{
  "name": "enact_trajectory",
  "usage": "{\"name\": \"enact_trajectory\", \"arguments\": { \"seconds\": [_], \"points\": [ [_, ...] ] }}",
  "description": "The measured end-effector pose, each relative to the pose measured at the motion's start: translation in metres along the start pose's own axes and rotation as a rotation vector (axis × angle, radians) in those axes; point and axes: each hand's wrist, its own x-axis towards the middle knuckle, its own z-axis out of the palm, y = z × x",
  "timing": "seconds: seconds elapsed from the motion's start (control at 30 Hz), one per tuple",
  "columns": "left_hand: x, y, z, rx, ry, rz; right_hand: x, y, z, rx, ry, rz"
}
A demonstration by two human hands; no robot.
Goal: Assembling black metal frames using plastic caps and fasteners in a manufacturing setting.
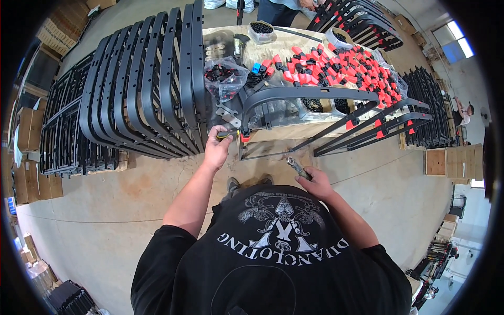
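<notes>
My left hand (214, 150) is closed around a small black-and-yellow handled tool (224, 135), whose exact kind I cannot make out. It is at the table's near edge, beside the lower end of a curved black metal frame (315, 93) with a red piece at its foot. A flat silver wrench-like plate (229, 115) lies just beyond that hand. In front of my body, my right hand (317, 185) grips a worn, tube-shaped metal tool (297, 168) with a round hollow end. This tool points up and left, apart from the frame.
Many red and black plastic pieces (336, 68) cover the table. A clear bag (226, 79), a hammer (240, 44) and tubs of small black parts (261, 31) lie around them. Black frames (173, 79) stand in a row at left. Another person (280, 11) stands across the table.
</notes>
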Motion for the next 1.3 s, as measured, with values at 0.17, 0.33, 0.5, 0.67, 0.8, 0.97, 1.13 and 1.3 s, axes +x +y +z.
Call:
{"name": "enact_trajectory", "arguments": {
  "seconds": [0.17,0.33,0.5,0.67,0.8,0.97,1.13,1.3],
  "points": [
    [0.0,0.002,-0.002,0.122,-0.001,-0.061,0.012,-0.01,0.009,-0.018,-0.086,0.036],
    [-0.01,0.039,0.023,0.07,0.077,-0.385,0.038,0.004,0.043,0.062,-0.151,0.072],
    [0.003,0.058,0.029,-0.027,0.125,-0.595,0.076,-0.02,0.077,0.821,-0.168,0.127],
    [0.008,0.053,0.024,-0.066,0.127,-0.644,0.103,-0.042,0.091,0.86,-0.155,0.222],
    [0.005,0.056,0.025,-0.062,0.126,-0.615,0.11,-0.063,0.086,0.929,-0.22,0.245],
    [0.005,0.055,0.036,0.11,0.128,-0.585,0.147,-0.051,0.119,0.046,0.105,-0.016],
    [0.007,0.057,0.035,0.108,0.148,-0.617,0.163,-0.076,0.13,-0.19,0.042,0.065],
    [0.008,0.054,0.039,0.11,0.188,-0.577,0.143,-0.089,0.108,-0.2,-0.144,0.016]
  ]
}}
